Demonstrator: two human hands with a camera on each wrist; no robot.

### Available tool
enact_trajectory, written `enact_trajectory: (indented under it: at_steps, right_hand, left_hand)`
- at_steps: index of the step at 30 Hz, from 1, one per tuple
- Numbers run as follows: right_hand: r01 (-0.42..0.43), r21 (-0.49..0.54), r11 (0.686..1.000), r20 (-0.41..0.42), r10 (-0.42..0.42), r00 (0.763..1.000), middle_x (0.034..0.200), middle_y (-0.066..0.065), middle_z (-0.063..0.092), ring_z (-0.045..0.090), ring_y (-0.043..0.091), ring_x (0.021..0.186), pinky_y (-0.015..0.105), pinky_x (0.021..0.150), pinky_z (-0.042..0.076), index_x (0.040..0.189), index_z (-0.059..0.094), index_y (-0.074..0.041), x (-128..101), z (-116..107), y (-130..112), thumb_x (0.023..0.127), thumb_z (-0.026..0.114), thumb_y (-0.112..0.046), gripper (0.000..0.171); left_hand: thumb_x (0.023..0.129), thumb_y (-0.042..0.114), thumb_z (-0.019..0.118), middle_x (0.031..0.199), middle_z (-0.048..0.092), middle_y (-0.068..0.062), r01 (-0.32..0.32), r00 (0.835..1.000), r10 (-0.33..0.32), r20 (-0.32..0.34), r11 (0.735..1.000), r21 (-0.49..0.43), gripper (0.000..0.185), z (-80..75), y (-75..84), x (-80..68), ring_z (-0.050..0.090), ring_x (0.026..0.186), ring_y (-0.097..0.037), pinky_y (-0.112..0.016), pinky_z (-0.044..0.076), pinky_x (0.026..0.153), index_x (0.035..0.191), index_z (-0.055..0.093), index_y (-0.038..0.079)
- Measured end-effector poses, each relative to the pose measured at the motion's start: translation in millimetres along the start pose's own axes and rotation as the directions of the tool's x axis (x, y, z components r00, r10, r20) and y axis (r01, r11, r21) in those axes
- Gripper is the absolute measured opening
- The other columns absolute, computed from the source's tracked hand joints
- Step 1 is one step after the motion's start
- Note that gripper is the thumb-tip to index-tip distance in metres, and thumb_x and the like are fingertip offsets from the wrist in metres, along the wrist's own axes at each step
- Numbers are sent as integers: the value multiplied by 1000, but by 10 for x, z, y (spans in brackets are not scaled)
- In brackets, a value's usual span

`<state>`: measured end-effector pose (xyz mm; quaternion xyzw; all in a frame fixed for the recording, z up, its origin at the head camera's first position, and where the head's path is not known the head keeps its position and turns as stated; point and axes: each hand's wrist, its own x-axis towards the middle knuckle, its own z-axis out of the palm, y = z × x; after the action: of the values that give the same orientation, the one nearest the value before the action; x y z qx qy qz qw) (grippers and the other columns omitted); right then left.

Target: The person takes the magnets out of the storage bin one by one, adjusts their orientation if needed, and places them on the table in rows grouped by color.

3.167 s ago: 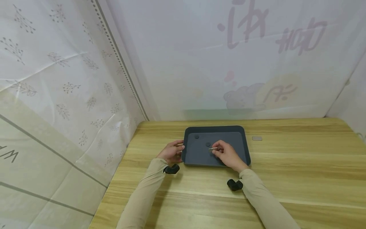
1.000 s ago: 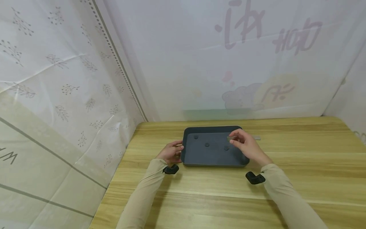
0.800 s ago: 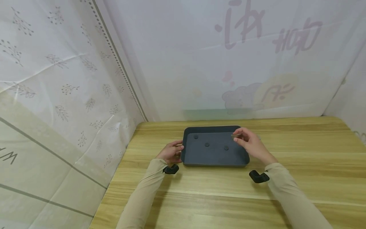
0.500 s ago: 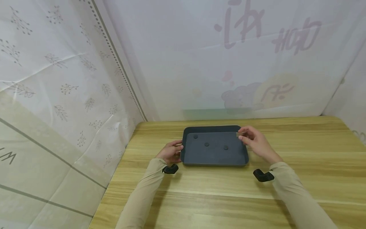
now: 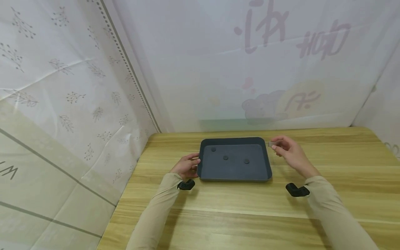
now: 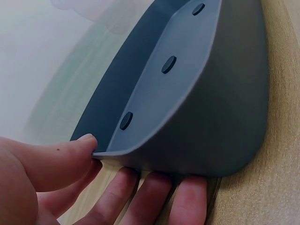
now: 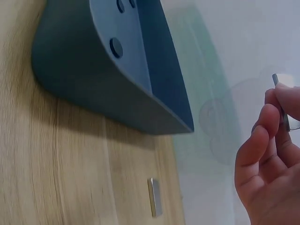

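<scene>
The small metal bar is being pinched in my right hand, just outside the tray at its 2 o'clock corner; my left hand is gripping the tray's 9 o'clock rim.

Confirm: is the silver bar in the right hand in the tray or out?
Out. The right hand pinches the silver bar in the air, just past the tray rim's far right corner.

Bare table right of tray

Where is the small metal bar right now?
In the head view, the small metal bar is pinched in the right hand, just past the tray's far right corner.
</scene>
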<state>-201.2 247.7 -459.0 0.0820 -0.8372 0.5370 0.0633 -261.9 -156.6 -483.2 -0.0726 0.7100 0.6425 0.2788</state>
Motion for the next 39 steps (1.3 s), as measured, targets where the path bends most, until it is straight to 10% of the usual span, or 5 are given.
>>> enact_trajectory:
  at_steps: [7, 23, 39]
  right_hand:
    - [-36, -18, 999, -39, 36, 999, 106, 1, 63, 58, 6, 77, 26, 68, 52, 126, 53, -6, -31, -134, 109, 100, 55, -24, 32]
    - [-111, -58, 992, -74, 107, 992, 94, -19, 57, 58, 9, 76, 24, 68, 53, 128, 49, -1, -106, -414, 389, 101, 51, -23, 34]
    - [-155, -98, 983, -92, 146, 985, 94, 9, 56, 53, 15, 70, 29, 60, 49, 125, 50, -6, -177, -588, 572, 102, 50, -24, 29]
  left_hand:
    - [100, 13, 52, 134, 55, -18, 0, 1000, 0, -1, 1000, -29, 48, 8, 8, 2, 63, 90, -23, -39, 53, 73, 147, 41, 16]
    - [101, 14, 51, 138, 53, -19, -13, 1000, 12, 11, 1000, 27, 49, -4, 5, 1, 64, 91, -21, -37, 53, 72, 148, 39, 16]
    - [101, 16, 52, 135, 55, -19, -19, 1000, 20, -5, 999, 43, 49, -3, 7, -13, 64, 91, -22, -37, 52, 70, 148, 39, 16]
